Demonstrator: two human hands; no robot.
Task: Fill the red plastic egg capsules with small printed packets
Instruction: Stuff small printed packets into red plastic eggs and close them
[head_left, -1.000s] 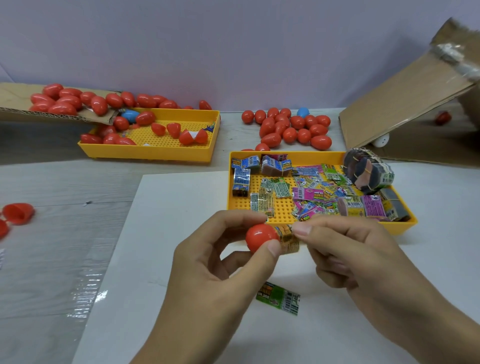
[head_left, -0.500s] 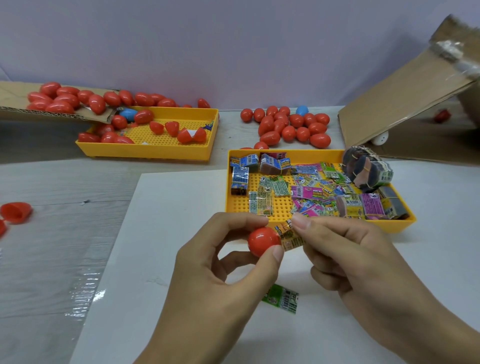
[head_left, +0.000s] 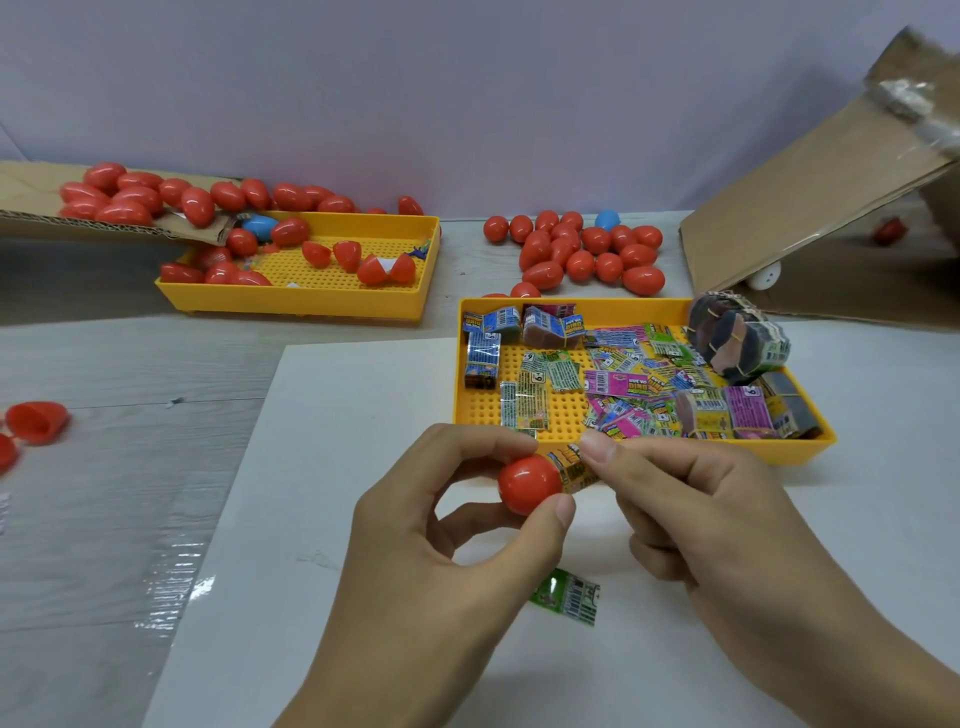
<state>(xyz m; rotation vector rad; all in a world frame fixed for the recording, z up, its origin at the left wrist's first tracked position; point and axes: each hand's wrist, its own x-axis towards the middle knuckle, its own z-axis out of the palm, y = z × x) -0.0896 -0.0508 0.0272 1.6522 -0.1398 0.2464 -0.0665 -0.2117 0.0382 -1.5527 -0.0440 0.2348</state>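
Observation:
My left hand pinches a red egg capsule half between thumb and forefinger, its open end facing right. My right hand pinches a small yellow printed packet whose left end sits in the capsule's mouth. Both hands hover over the white sheet, just in front of the yellow tray of loose printed packets. A green packet lies on the sheet below my hands.
A second yellow tray at the back left holds red capsule halves under a cardboard flap of red eggs. More red eggs lie behind the packet tray. A cardboard box stands right. Open red halves lie far left.
The hands have stayed close together; the yellow packet has tilted and its end has gone a little further into the red capsule half.

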